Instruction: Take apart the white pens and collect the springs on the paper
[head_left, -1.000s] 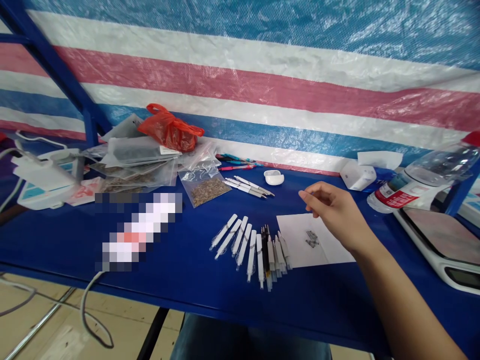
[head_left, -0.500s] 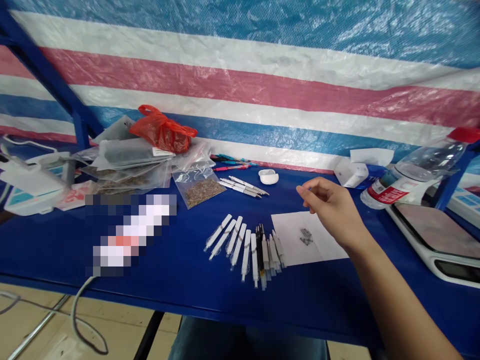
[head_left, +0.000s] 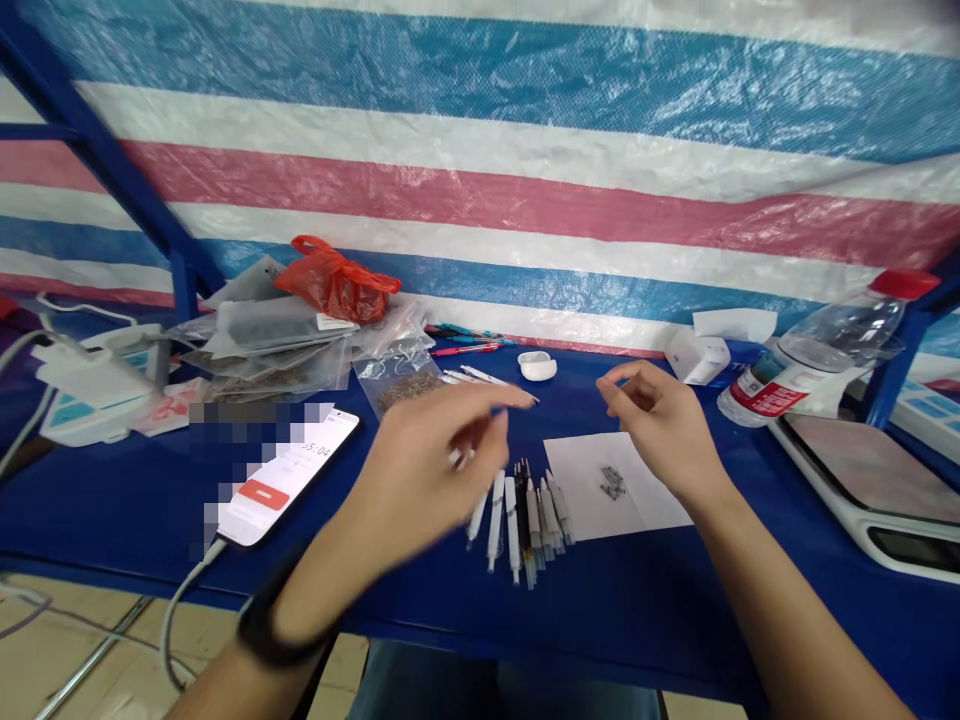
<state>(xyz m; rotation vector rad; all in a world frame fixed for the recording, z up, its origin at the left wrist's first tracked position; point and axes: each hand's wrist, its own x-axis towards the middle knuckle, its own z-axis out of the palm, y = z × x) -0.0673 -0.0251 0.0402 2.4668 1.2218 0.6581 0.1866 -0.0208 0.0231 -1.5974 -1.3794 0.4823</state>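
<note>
My left hand (head_left: 435,460) hovers over the left part of a row of white pen barrels (head_left: 517,515) on the blue table (head_left: 390,590); it is smeared by motion, with a white piece showing between its fingers. My right hand (head_left: 660,425) hangs above a white paper sheet (head_left: 592,500) that carries several small metal parts (head_left: 613,483). Its fingers are loosely curled and nothing shows in them.
A phone (head_left: 289,475) on a cable lies at the left. Behind it are clear bags (head_left: 277,345), a red plastic bag (head_left: 337,280), loose pens (head_left: 469,345) and a small white dish (head_left: 538,367). A water bottle (head_left: 817,360) and a scale (head_left: 870,490) stand at the right.
My left hand has come into view from the lower left and reached over the pen barrels. My right hand has stayed above the paper.
</note>
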